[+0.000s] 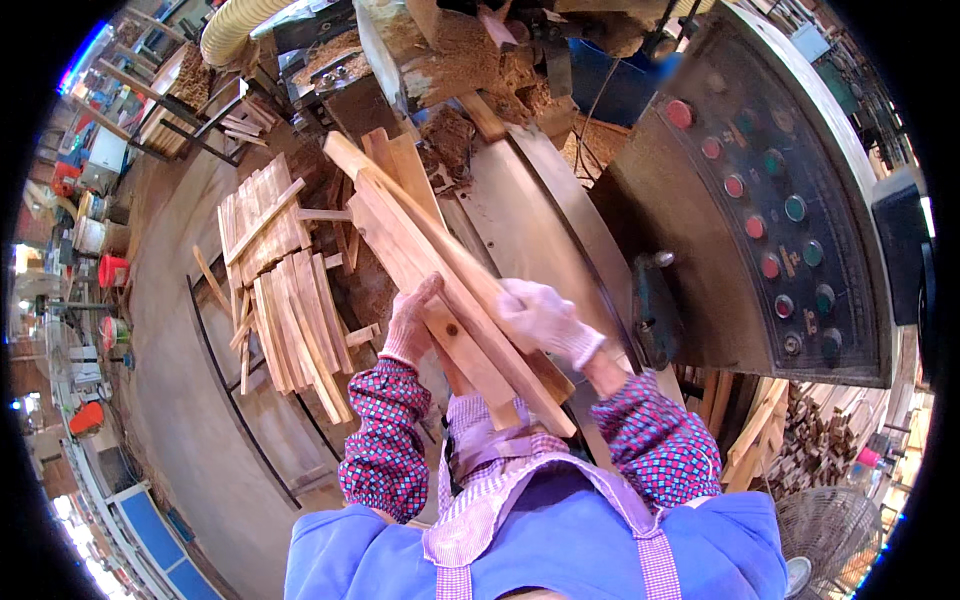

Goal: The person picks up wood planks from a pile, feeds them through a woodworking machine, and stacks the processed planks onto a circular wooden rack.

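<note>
My left hand, in a glove, is closed around the left edge of several long wooden boards held at a slant in front of my body. The lower board has a dark knot. My right hand, in a pale glove and slightly blurred, is closed on a narrow wooden strip lying along the right side of these boards. The near ends reach my apron; the far ends point up and left, beside the metal machine bed. Both fingertips are partly hidden.
To the left, stacked boards rest on a black metal rack. A control panel with red and green buttons stands at right. Sawdust lies around the machine. A wire-guarded fan and a woodpile are at lower right.
</note>
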A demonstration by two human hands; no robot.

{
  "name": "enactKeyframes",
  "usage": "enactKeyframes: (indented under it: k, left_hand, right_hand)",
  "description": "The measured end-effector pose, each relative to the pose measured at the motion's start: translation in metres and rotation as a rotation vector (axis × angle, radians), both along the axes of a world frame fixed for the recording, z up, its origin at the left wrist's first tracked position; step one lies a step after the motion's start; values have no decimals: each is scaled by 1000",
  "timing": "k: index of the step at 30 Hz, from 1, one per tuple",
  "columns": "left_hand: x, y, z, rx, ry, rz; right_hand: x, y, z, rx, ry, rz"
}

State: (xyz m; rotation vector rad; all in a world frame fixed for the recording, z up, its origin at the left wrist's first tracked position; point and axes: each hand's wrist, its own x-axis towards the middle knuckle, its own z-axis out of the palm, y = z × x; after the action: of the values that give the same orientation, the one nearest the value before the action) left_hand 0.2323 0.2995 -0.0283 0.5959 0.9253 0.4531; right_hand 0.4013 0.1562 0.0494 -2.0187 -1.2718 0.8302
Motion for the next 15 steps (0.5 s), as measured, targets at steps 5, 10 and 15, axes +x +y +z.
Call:
enactKeyframes:
  k: [5,10,15]
  left_hand:
    - [1,1,-1,70,105,-2]
    - [6,2,-3,73,109,-50]
    - [4,-2,-3,36,139,36]
  right_hand:
    - [3,-134,-18,61,-405,-121]
    - [-27,-212,-49,67,-807,-134]
    - [3,-132,-62,98,-864,-66]
